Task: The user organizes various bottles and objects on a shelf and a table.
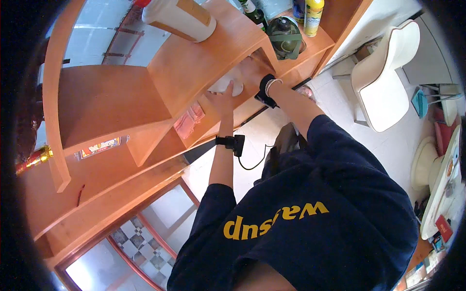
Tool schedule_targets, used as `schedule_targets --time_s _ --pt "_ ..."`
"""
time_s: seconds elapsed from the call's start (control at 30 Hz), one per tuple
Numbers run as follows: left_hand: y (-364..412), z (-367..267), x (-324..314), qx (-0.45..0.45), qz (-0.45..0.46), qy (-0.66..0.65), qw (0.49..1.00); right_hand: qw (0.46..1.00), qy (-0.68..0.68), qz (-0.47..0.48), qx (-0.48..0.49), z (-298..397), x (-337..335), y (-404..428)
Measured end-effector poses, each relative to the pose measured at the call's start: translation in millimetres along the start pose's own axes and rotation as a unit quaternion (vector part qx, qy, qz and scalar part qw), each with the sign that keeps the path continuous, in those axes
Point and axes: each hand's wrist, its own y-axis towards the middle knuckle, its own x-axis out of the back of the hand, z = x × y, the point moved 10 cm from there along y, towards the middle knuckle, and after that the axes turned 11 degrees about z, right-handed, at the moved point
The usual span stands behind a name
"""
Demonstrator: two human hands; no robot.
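Observation:
My left hand reaches into an open compartment of a wooden shelf unit, its thumb and fingers spread at the near edge of a white rounded object. Whether it grips that object or only touches it is unclear. Deeper in the same compartment, to the right, is my right hand, pale and blurred; its fingers and anything in them cannot be made out. Both wrists carry black straps with small devices, and a beaded bracelet is on the right one. A folded pink cloth lies in the compartment to the left.
On the upper shelf stands a large white container. Green bottles, a dark green strapped vessel and a yellow spray can stand at the back right. A white chair is on the floor to the right. A cable hangs below my left wrist.

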Motion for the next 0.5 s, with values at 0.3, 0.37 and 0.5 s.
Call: schedule_targets --time_s 0.3,0.37,0.5 --pt "10 -16 6 -0.032 0.154 -0.095 0.983 0.916 0.398 -0.01 -0.057 -20 42 -2" --pt "13 -13 5 -0.021 0.192 -0.005 0.981 0.908 0.401 0.069 -0.099 -32 11 7" --pt "21 2 -2 -0.017 0.164 -0.128 0.978 0.911 0.366 0.117 -0.147 -53 -15 9"
